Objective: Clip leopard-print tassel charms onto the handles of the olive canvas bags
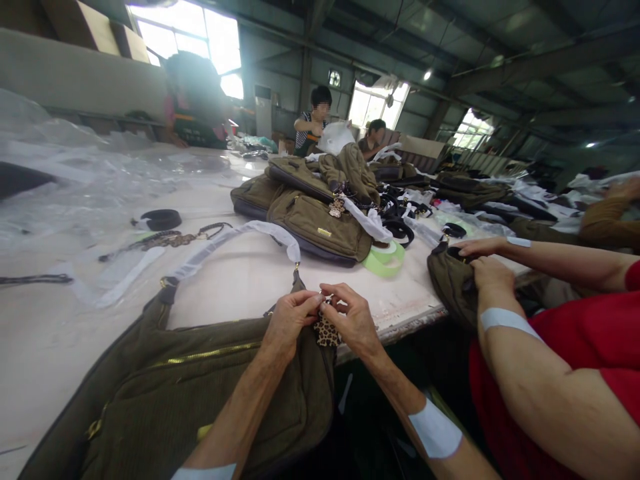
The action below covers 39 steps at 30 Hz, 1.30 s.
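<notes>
Both my hands meet over the table edge. My left hand point(293, 321) and my right hand point(350, 317) pinch a small metal ring on a leopard-print fabric charm point(327, 333). The fingers hide most of the ring. Under my left forearm lies an olive corduroy bag point(200, 393) with gold zippers, and its top end runs up toward my hands. A strap wrapped in white protective film point(235, 243) curves from a metal buckle on that bag across the white table point(225, 297). The bag's lower part runs out of view.
A co-worker's red-sleeved arms point(545, 347) reach in at right, with hands on another olive bag point(453, 287). Several olive bags point(315, 227) are piled beyond, among black straps and a green tape roll point(384, 260). Clear plastic sheeting point(75, 180) covers the far left. More people work across the table.
</notes>
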Available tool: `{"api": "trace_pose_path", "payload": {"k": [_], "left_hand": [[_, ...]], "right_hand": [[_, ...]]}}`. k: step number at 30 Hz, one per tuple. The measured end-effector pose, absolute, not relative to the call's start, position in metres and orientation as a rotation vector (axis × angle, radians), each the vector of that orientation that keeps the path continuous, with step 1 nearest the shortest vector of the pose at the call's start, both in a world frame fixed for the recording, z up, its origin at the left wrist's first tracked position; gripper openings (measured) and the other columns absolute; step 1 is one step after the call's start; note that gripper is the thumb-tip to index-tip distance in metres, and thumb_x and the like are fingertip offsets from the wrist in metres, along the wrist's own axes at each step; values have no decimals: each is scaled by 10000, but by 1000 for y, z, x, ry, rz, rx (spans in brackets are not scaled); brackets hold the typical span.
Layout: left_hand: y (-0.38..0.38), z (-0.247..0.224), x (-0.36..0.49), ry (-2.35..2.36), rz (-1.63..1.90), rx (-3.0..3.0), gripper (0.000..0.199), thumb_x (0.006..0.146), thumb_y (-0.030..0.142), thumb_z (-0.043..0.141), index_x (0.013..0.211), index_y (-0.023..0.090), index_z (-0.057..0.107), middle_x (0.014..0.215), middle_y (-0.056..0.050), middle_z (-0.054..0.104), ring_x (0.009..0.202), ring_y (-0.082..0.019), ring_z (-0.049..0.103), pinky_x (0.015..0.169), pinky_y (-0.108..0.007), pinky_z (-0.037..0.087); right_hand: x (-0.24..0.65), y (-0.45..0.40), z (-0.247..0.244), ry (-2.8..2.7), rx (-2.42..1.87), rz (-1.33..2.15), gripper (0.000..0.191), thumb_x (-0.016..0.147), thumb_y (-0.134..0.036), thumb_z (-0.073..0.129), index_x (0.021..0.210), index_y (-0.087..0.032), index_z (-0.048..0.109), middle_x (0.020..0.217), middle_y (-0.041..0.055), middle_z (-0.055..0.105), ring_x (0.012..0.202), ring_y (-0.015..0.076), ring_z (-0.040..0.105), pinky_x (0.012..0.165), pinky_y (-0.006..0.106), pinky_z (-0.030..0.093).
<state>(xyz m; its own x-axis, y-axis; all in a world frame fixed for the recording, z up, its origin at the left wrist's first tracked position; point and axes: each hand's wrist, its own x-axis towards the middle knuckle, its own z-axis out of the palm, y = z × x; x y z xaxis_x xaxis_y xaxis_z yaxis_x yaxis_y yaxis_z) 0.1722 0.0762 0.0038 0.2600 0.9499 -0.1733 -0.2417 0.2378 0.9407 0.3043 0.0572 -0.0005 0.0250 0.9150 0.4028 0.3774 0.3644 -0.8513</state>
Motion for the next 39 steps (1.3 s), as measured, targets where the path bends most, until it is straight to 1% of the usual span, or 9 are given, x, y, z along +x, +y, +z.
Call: {"api": "trace_pose_path", "payload": {"k": [5,10,16,20,24,30,35,39], "left_hand": [[75,6,171,950,998,995,268,662,387,688,795,155,703,723,-29,657,666,-108,544,634,-212,408],[82,16,170,921,1001,1021,260,628,378,717,739,143,700,644,-11,616,604,-90,518,603,-204,403],[106,32,167,878,984,1139,292,649,399,695,772,135,704,706,-41,658,624,-107,550,626,-228,417],[121,39,164,878,974,1163,277,622,383,703,725,126,695,656,-41,646,585,-110,547,600,-237,421],[131,35,160,878,942,1124,245,600,352,706,685,124,683,602,-33,628,550,-105,547,582,-234,429],[144,22,154,916,922,1087,243,592,341,703,678,114,686,602,-48,641,533,-106,555,565,-231,452],[157,20,151,942,889,1143,285,575,360,713,704,107,695,595,-54,643,527,-115,558,549,-238,459],[162,20,152,952,887,1178,314,573,380,720,707,98,695,584,-52,635,523,-112,551,552,-238,456]], "right_hand": [[307,59,-1,-1530,-1179,700,312,754,-200,595,1059,-174,655,895,43,566,781,120,538,618,204,507],[309,64,2,-1482,-1143,771,336,743,-218,620,1075,-176,650,957,52,571,731,101,516,605,208,500],[305,81,15,-1354,-1125,807,352,714,-251,648,1054,-157,649,934,57,603,704,97,535,603,211,488],[304,98,15,-1340,-1105,845,403,689,-265,668,1077,-159,644,959,65,614,732,109,564,628,221,495],[303,110,5,-1346,-1118,870,417,680,-283,678,1074,-148,645,986,77,622,761,133,597,665,253,512],[302,120,-4,-1452,-1218,796,401,708,-305,656,1062,-117,652,966,106,672,780,174,632,674,290,521],[303,131,-2,-1481,-1214,896,410,714,-326,654,1053,-94,653,915,106,699,783,191,650,702,310,524],[299,135,-3,-1486,-1239,811,409,699,-313,665,1041,-89,659,901,108,700,741,187,648,666,301,523]]}}
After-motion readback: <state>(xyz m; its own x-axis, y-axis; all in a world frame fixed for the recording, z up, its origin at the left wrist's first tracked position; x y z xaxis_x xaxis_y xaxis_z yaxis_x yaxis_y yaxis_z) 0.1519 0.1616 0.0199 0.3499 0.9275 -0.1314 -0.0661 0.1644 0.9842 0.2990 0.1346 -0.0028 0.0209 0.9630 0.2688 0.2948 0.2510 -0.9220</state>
